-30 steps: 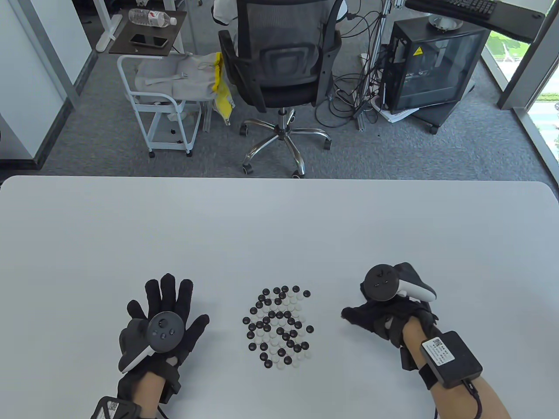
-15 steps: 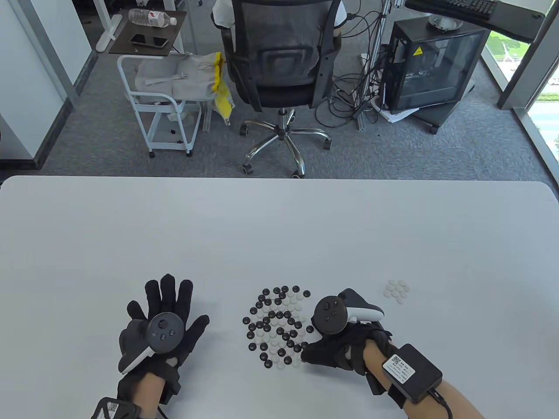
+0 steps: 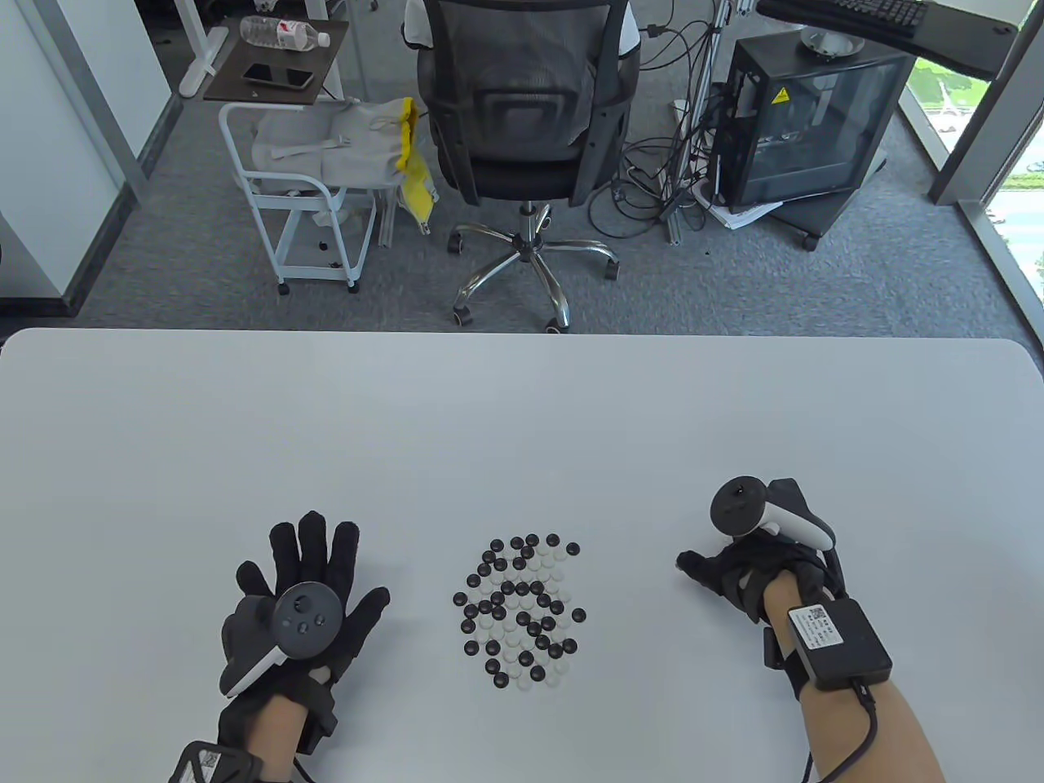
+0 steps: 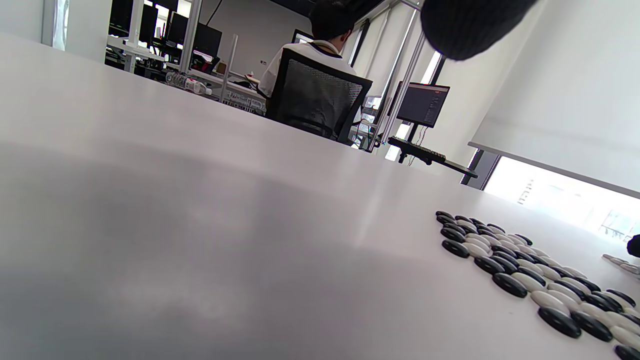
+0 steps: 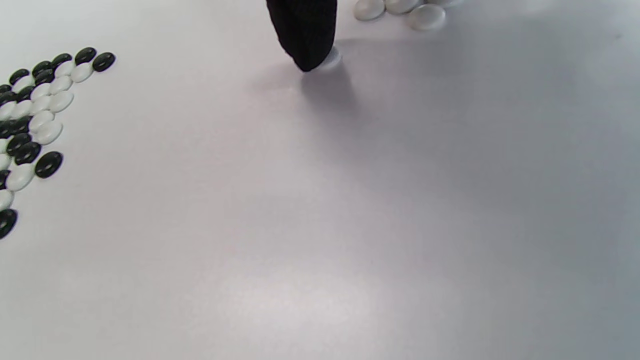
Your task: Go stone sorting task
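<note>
A mixed pile of black and white Go stones (image 3: 522, 612) lies on the white table (image 3: 522, 424) between my hands. My left hand (image 3: 303, 583) rests flat, palm down, fingers spread, left of the pile and holds nothing. My right hand (image 3: 730, 563) is curled to the right of the pile, over the spot where the sorted white stones lie. In the right wrist view one fingertip (image 5: 304, 35) presses a white stone (image 5: 330, 59) against the table, just short of the small group of white stones (image 5: 400, 7). The mixed pile shows at that view's left (image 5: 35, 115).
The left wrist view shows the mixed pile (image 4: 525, 270) low across the table and my fingertip (image 4: 470, 25) at the top. Beyond the table's far edge stand an office chair (image 3: 526, 106), a white cart (image 3: 302, 188) and a computer case (image 3: 807, 122).
My right hand went from the white group to the pile's lower right edge, took a white stone, and came back right to the white group. My left hand stayed still.
</note>
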`<state>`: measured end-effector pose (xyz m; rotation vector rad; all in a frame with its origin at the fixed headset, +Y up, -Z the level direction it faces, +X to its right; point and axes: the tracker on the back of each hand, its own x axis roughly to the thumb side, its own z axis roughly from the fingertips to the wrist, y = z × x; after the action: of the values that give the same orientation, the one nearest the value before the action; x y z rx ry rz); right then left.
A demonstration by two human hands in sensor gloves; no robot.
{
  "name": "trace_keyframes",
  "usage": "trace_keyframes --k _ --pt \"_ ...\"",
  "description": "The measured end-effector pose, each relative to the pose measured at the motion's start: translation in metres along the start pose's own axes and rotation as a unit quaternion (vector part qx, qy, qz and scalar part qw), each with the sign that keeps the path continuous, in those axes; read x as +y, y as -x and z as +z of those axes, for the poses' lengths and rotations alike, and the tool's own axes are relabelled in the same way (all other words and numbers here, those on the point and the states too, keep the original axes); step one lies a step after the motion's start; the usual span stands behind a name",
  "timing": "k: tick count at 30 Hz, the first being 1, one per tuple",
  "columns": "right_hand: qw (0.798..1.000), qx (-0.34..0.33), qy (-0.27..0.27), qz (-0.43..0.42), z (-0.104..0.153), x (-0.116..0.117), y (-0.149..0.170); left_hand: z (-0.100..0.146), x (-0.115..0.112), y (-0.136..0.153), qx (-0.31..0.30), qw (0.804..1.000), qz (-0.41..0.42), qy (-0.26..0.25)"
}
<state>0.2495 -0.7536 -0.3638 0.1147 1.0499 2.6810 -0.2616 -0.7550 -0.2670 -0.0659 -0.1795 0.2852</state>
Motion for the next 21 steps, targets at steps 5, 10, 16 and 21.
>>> trace_keyframes --k 5,10,16,21 --pt "1.0 0.021 0.022 -0.001 0.0 -0.004 0.011 0.0 -0.001 -0.001 0.0 1.0 -0.003 0.004" --pt "0.999 0.037 0.034 -0.005 -0.001 -0.007 0.019 0.0 0.0 0.0 0.001 1.0 -0.001 0.003" --pt "0.999 0.016 0.049 -0.018 0.002 -0.012 0.015 0.0 0.0 0.0 0.0 1.0 -0.001 0.002" --pt "0.998 -0.044 0.04 0.001 0.008 -0.013 -0.021 -0.001 0.0 0.0 0.001 1.0 -0.001 0.003"
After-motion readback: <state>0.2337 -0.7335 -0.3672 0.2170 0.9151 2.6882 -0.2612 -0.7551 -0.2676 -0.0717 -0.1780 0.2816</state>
